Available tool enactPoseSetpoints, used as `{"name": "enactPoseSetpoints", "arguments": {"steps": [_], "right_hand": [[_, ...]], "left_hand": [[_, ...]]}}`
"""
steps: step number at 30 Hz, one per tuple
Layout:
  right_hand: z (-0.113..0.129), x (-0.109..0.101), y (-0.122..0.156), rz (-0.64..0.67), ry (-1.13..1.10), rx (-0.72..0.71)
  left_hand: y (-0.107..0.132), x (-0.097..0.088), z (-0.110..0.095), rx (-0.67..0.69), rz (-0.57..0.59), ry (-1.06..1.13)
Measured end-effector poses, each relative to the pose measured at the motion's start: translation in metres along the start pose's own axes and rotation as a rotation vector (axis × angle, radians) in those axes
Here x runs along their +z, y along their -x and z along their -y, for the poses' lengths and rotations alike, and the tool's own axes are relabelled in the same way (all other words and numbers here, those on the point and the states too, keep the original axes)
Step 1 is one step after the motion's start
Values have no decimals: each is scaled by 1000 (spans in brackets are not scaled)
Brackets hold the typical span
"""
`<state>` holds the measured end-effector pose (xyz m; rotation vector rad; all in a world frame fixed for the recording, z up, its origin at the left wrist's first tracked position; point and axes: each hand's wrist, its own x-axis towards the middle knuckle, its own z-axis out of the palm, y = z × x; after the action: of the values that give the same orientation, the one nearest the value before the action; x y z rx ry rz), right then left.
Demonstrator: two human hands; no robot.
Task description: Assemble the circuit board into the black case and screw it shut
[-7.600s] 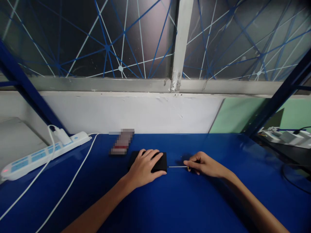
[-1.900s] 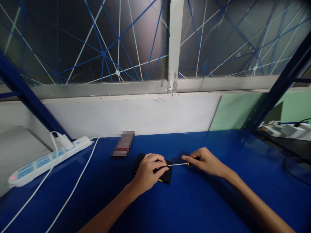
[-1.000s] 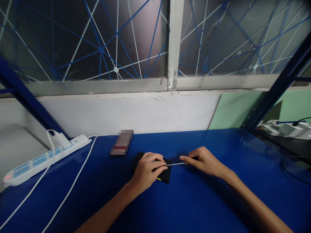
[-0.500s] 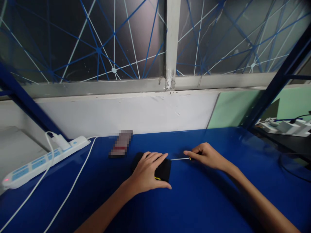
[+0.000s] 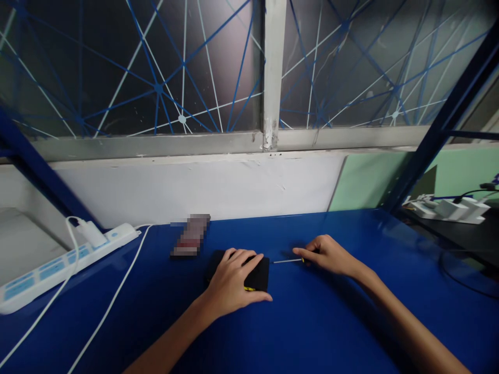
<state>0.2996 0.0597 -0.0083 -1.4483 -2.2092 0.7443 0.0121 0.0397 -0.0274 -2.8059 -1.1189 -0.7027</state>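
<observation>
A flat black case (image 5: pixel 258 276) with a yellow strip along its near side lies on the blue table (image 5: pixel 296 332). My left hand (image 5: pixel 234 278) grips it from above, fingers spread over the top and thumb along the near side. In my right hand (image 5: pixel 323 254) is a screwdriver (image 5: pixel 286 261), its handle mostly hidden by closed fingers and a bit of yellow showing at the collar. The thin metal shaft points left, level with the table. Its tip is at the case's right side, with a very small gap visible.
A white power strip (image 5: pixel 50 272) with a plugged-in adapter and white cables stands at the left. Behind the case lies a blurred-out flat object (image 5: pixel 191 236). White adapters (image 5: pixel 452 209) sit on a black surface at far right. A white wall (image 5: pixel 202 189) borders the table's back.
The view has shifted slightly. The screwdriver tip now shows a little apart from the case's right side, where it seemed to meet it before. Both hands keep their holds.
</observation>
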Motion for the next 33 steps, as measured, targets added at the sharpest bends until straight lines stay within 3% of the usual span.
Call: {"name": "enactPoseSetpoints", "arguments": {"steps": [12, 17, 23, 33], "right_hand": [[3, 3, 0, 18, -21, 26], [1, 0, 3, 97, -175, -6], [-2, -3, 4, 152, -336, 61], [-3, -3, 2, 164, -208, 26]], "left_hand": [[2, 2, 1, 29, -9, -7], [2, 2, 1, 44, -2, -18], [2, 2, 1, 51, -2, -29], [3, 2, 1, 52, -7, -20]]}}
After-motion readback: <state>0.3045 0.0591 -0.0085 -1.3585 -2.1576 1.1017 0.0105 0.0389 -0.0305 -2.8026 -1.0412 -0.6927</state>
